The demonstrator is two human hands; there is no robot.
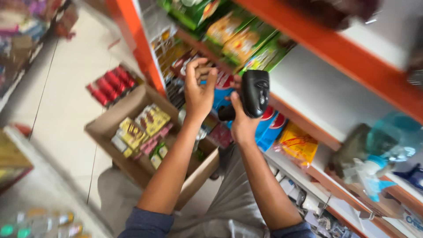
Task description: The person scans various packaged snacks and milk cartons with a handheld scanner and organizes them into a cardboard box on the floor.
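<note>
My right hand (240, 119) grips a black handheld scanner (254, 91), held up in front of the shop shelves. Beside it, my left hand (199, 88) is raised with its fingers curled loosely and nothing clearly in them; it hovers in front of a blue and red packet (222, 90) on the shelf. More blue packets (269, 125) and a yellow packet (298, 145) lie on the same shelf to the right. The picture is blurred by motion.
An open cardboard box (132, 169) with yellow and green packets (143, 128) sits on the floor by my knees. A pack of red cans (110, 84) lies beyond it. Orange-edged shelves (335, 48) with green and yellow bags run along the right. Bottles (44, 222) stand at lower left.
</note>
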